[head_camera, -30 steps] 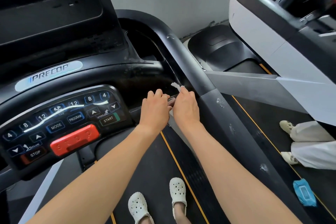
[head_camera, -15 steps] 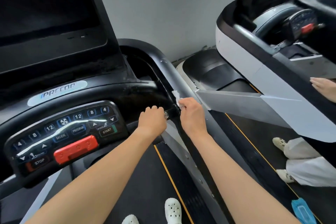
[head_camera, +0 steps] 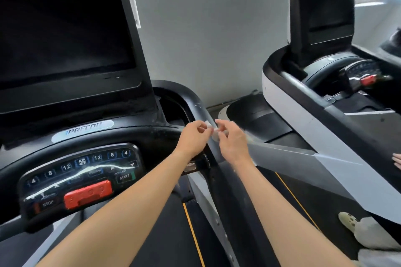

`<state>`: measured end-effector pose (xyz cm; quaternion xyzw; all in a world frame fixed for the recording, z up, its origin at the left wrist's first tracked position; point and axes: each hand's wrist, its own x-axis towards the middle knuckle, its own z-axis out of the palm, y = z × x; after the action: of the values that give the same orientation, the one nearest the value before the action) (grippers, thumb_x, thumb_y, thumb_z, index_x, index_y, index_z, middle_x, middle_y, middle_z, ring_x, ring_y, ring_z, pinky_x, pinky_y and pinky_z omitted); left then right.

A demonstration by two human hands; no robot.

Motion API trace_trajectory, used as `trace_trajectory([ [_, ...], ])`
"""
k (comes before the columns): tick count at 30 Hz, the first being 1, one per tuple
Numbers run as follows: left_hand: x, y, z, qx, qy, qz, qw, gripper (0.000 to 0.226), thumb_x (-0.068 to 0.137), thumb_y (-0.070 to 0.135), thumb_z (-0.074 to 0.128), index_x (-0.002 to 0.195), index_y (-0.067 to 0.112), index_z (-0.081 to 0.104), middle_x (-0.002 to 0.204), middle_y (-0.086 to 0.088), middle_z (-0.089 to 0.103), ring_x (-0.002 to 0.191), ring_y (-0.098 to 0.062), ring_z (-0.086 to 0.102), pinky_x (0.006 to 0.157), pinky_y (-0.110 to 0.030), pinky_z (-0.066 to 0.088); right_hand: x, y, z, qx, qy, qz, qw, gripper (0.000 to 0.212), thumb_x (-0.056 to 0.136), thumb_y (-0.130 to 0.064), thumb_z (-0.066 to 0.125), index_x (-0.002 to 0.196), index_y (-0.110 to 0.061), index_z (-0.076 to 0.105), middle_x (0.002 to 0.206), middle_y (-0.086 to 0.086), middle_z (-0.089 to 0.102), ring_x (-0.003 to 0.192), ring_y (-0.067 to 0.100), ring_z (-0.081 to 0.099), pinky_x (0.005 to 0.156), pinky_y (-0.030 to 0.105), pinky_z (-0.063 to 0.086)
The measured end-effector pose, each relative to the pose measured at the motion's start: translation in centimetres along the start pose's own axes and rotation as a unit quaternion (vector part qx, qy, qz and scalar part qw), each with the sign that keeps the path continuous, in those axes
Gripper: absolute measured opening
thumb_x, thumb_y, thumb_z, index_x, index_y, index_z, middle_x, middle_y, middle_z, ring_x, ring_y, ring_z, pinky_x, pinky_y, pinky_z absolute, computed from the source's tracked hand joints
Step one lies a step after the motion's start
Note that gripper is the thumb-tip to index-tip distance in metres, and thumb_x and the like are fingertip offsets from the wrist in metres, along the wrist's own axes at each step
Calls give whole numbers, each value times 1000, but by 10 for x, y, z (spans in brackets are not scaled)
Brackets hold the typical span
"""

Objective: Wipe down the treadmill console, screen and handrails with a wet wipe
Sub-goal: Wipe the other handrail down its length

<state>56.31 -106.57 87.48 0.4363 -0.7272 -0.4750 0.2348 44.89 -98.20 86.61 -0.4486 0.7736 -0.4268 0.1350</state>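
Note:
A small white wet wipe [head_camera: 211, 130] is held between both hands just above the black right handrail [head_camera: 195, 102] of the treadmill. My left hand [head_camera: 194, 138] pinches its left end and my right hand [head_camera: 232, 140] pinches its right end. The black console [head_camera: 82, 171] with numbered keys and a red stop bar sits at the lower left. Above it stands the dark screen [head_camera: 65, 34], switched off.
A second treadmill [head_camera: 314, 97], white and black, stands close on the right with its own upright screen. Another person's shoe and trouser leg [head_camera: 360, 230] are at the lower right, a fingertip at the right edge. A grey wall lies behind.
Both hands lifted off the handgrip beside the console and came up over the handrail, now holding the wipe between them. The view tilted upward, showing more of the screen.

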Motion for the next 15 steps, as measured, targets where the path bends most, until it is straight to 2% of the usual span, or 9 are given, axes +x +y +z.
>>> trace_trajectory([
  [4, 16, 0, -20, 10, 47, -14, 999, 11, 100, 28, 62, 93, 20, 65, 92, 3, 68, 85, -11, 63, 66, -18, 41, 21, -17, 8, -23, 3, 11, 1000, 39, 102, -8, 45, 138, -16, 56, 114, 1, 53, 101, 19, 56, 90, 35, 49],
  [6, 27, -6, -34, 8, 71, -34, 997, 10, 100, 24, 60, 94, 18, 63, 93, 2, 68, 84, -12, 62, 64, -18, 39, 33, -24, 16, -44, -7, 20, 999, 38, 105, -9, 40, 138, -13, 57, 120, 6, 49, 100, 20, 54, 86, 29, 42],
  [8, 42, -14, -48, -16, 87, -49, 995, 8, 101, 20, 57, 95, 17, 61, 94, 0, 67, 83, -15, 62, 62, -21, 42, 45, -28, 26, -53, -22, 32, 998, 34, 106, -10, 38, 129, -12, 63, 119, 5, 46, 98, 20, 54, 85, 25, 37],
  [10, 56, -22, -61, -39, 86, -54, 994, 9, 101, 18, 55, 99, 18, 63, 95, -1, 68, 81, -15, 63, 57, -20, 45, 57, -31, 36, -33, -32, 56, 997, 30, 106, -10, 39, 119, -12, 66, 118, 4, 44, 98, 18, 53, 86, 24, 38],
  [12, 70, -28, -72, -58, 69, -47, 995, 11, 101, 17, 55, 100, 18, 66, 96, -1, 69, 80, -14, 64, 54, -16, 45, 69, -36, 49, -10, -38, 77, 996, 25, 103, -10, 45, 118, -12, 65, 118, 2, 44, 99, 14, 52, 94, 29, 43],
  [13, 77, -31, -76, -64, 58, -41, 995, 11, 100, 17, 56, 99, 19, 67, 96, 1, 70, 83, -14, 65, 59, -17, 45, 74, -40, 55, 1, -44, 89, 995, 24, 101, -11, 49, 121, -13, 63, 119, 2, 44, 100, 13, 52, 98, 31, 44],
  [15, 92, -34, -84, -69, 31, -32, 997, 12, 99, 16, 58, 97, 20, 69, 97, 4, 71, 87, -14, 66, 67, -19, 45, 85, -51, 67, 32, -51, 115, 992, 33, 98, -16, 57, 131, -18, 57, 121, -2, 46, 103, 10, 51, 95, 27, 41],
])
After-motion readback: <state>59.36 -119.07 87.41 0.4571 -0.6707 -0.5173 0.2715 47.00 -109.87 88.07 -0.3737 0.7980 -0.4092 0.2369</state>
